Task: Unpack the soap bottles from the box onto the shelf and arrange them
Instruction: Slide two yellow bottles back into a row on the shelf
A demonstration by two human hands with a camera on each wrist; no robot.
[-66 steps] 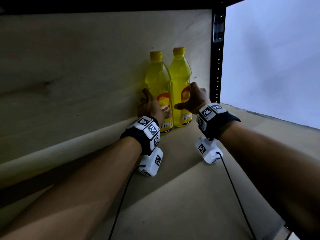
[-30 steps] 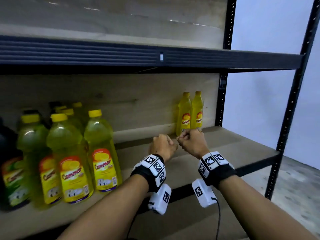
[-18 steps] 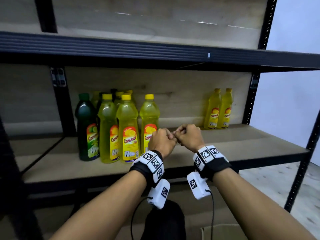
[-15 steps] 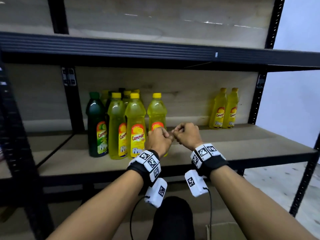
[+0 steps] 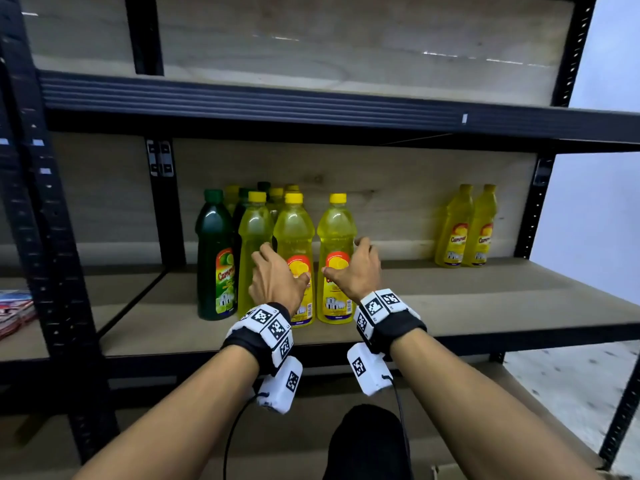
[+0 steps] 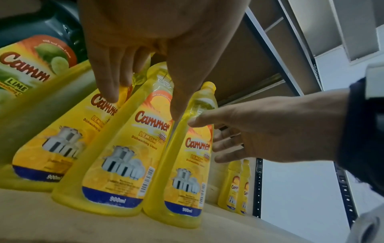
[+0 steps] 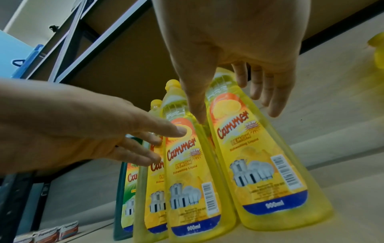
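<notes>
Several yellow soap bottles and a dark green bottle (image 5: 214, 258) stand clustered on the middle of the wooden shelf (image 5: 450, 306). My left hand (image 5: 277, 277) reaches with spread fingers around the front yellow bottle (image 5: 294, 230) (image 6: 129, 156), thumb on its right side. My right hand (image 5: 353, 268) straddles the neighbouring yellow bottle (image 5: 336, 230) (image 7: 259, 156), thumb left of it and fingers to its right. Neither hand has closed on a bottle. Two more yellow bottles (image 5: 467, 226) stand side by side at the back right corner.
A black upper shelf beam (image 5: 311, 105) runs overhead and a black upright post (image 5: 162, 202) stands left of the cluster. Small red and white packets (image 5: 14, 310) lie on the neighbouring shelf at far left. Bare board stretches between the cluster and the back right pair.
My hands drew back from the two bottles at the back right, came together as fists, then parted and opened onto the two front yellow bottles. The view shifted left.
</notes>
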